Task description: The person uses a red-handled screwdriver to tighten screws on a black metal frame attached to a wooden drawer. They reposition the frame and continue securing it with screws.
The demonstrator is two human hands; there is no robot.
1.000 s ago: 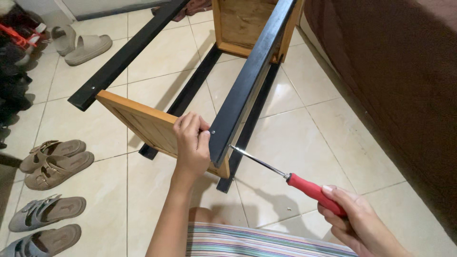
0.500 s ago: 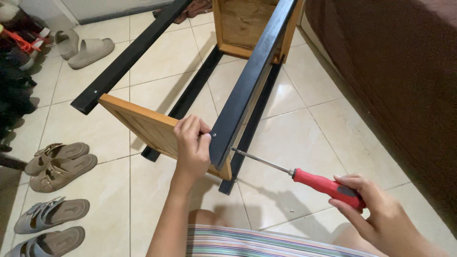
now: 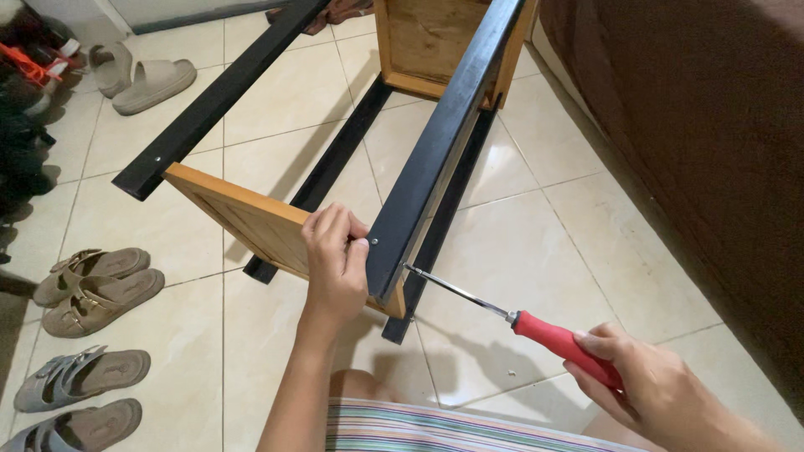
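Observation:
A frame of black metal bars [image 3: 435, 151] and orange wooden panels lies on the tiled floor. My left hand [image 3: 335, 255] grips the near wooden panel [image 3: 243, 219] where it meets the end of the right black bar, fingertips beside a small screw [image 3: 373, 241]. My right hand [image 3: 649, 389] holds a red-handled screwdriver [image 3: 553, 337] low at the right. Its metal shaft points up-left, with the tip near the side of the bar's end, just below the screw.
A second black bar [image 3: 213, 100] runs along the left, two more lie on the floor beneath. A far wooden panel [image 3: 435, 42] stands at the top. Several sandals [image 3: 92, 285] and slippers [image 3: 138, 75] lie at left. A dark brown surface [image 3: 712, 125] rises at right.
My right hand drew back to the right with the screwdriver, then held about level. The left hand stays on the panel and bar end.

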